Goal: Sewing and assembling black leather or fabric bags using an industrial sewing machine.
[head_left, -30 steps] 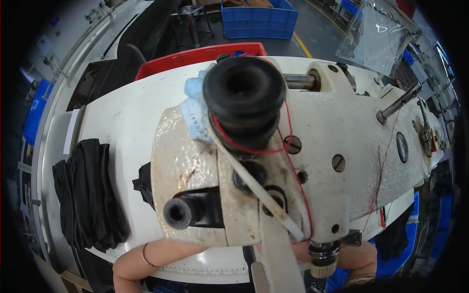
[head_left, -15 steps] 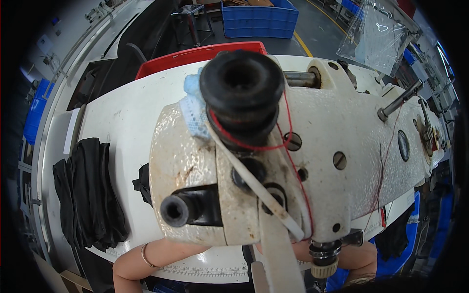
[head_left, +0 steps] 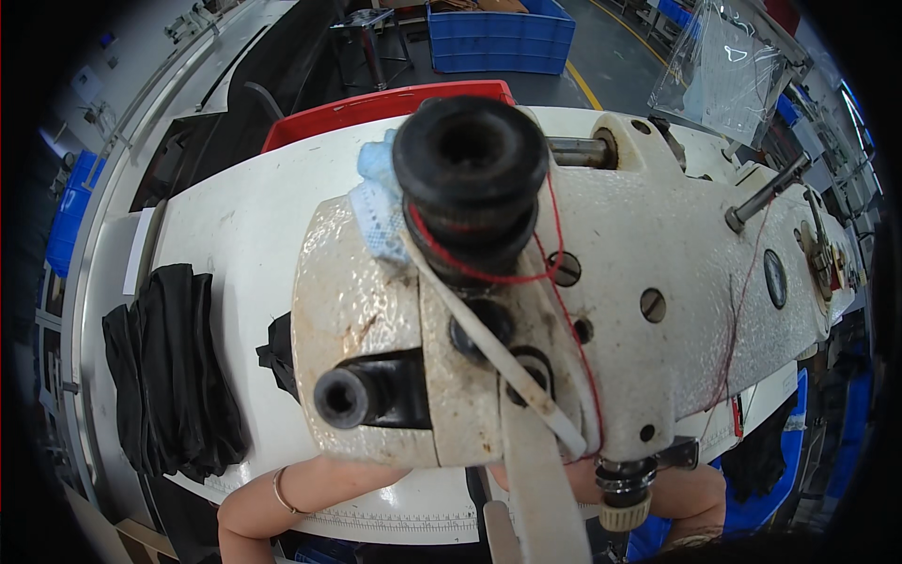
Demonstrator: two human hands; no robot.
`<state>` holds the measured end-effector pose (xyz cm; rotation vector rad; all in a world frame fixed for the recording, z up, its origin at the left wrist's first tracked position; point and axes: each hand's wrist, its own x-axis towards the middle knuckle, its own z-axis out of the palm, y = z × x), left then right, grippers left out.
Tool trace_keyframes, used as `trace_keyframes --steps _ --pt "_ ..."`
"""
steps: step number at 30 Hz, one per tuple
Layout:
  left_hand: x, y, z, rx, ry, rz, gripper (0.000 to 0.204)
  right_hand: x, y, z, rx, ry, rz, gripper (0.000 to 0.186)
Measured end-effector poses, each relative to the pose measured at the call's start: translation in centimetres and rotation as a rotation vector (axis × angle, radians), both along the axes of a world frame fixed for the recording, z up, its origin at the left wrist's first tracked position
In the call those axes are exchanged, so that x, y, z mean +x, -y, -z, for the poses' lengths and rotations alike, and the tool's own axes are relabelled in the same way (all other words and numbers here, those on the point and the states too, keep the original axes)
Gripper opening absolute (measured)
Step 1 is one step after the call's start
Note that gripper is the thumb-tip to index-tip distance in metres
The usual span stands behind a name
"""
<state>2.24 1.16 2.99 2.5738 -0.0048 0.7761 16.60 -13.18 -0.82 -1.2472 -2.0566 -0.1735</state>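
Observation:
A cream-white sewing machine head [head_left: 629, 226] fills the middle of the view, its large black knob [head_left: 470, 150] standing toward me. Red thread [head_left: 561, 305] loops round the knob and runs down the front. My left forearm [head_left: 329, 484], with a bracelet, goes in beneath the machine from the lower left. From the lower right comes my right forearm [head_left: 681, 498]. Both hands are hidden behind the machine head, so their fingers and anything in them cannot be seen. A bit of black fabric [head_left: 277, 352] shows at the machine's left side.
On the white table [head_left: 254, 226] at left lies a folded stack of black fabric [head_left: 174, 376]. Beyond the far edge are a red bin [head_left: 338, 113] and a blue crate [head_left: 503, 42]. More black fabric [head_left: 756, 461] hangs over a blue bin at lower right.
The machine head and its knob appear slightly farther right in the view. Both forearms look almost unmoved, and the fabric stack lies as before.

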Motion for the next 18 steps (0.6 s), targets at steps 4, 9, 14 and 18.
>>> trace_keyframes --steps 4,9,14,18 --pt "-0.2 0.6 -1.1 -0.090 -0.065 -0.032 0.031 0.9 -0.5 1.7 0.138 0.263 -0.104 0.028" --pt "0.3 1.0 -5.5 -0.150 -0.100 -0.101 0.030 0.3 0.0 -0.2 -0.020 0.129 -0.001 0.030" --pt "0.0 1.2 -3.7 -0.058 -0.112 -0.066 0.029 0.4 0.4 -0.2 -0.058 0.117 -0.009 0.031" --pt "-2.8 1.2 -2.1 0.014 -0.135 -0.055 0.028 0.3 0.9 -1.4 -0.110 -0.057 0.069 0.030"
